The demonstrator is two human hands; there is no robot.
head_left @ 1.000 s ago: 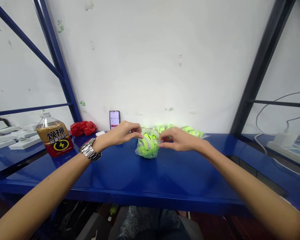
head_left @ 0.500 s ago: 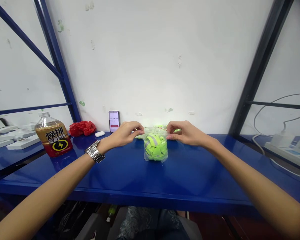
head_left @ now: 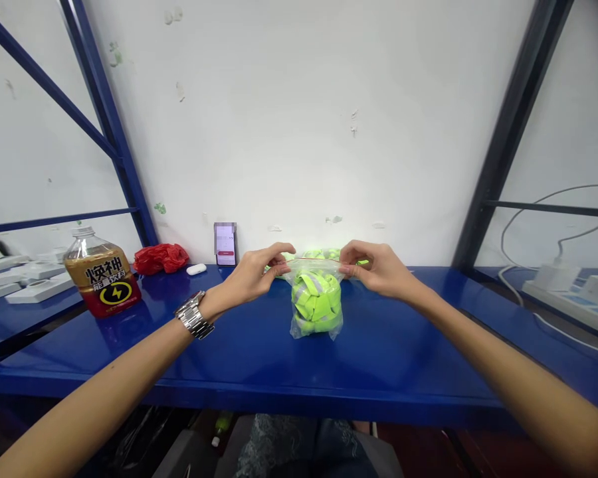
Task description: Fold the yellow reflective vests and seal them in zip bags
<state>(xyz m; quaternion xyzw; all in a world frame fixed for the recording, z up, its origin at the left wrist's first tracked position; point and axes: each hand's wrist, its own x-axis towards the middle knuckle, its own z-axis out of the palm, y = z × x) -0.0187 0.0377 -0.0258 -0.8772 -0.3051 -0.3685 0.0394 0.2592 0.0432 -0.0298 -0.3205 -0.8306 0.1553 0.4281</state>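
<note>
A clear plastic zip bag (head_left: 313, 267) stands on the blue table (head_left: 259, 358), near the middle and in front of the person. Inside it sits a bundle of fluorescent yellow-green reflective straps (head_left: 317, 304), wound over one another, with silvery-grey bands among them. The bundle fills the lower part of the bag; above it the film is slack and bare, up to a thin red line along the mouth. The bag's lower corners poke out below the bundle. Behind it, close to the wall (head_left: 403, 133), lie more yellow-green bundles (head_left: 323, 253), partly hidden by the hands and the bag.

To the left stands a large drink bottle (head_left: 102, 273) with a white cap and a gold-and-red label; its level is hard to tell. Next to it lies a crumpled red plastic bag (head_left: 161, 258), its contents hidden. A small white case (head_left: 196, 269) rests closed near an upright phone (head_left: 225, 244).

The left hand (head_left: 262, 269) pinches one end of the bag's mouth between thumb and fingers, a metal-band watch (head_left: 194, 315) on its wrist. The right hand (head_left: 376, 267) pinches the other end likewise, fingers curled. Both forearms slant inward from the lower corners, and the mouth is drawn straight between the hands.
</note>
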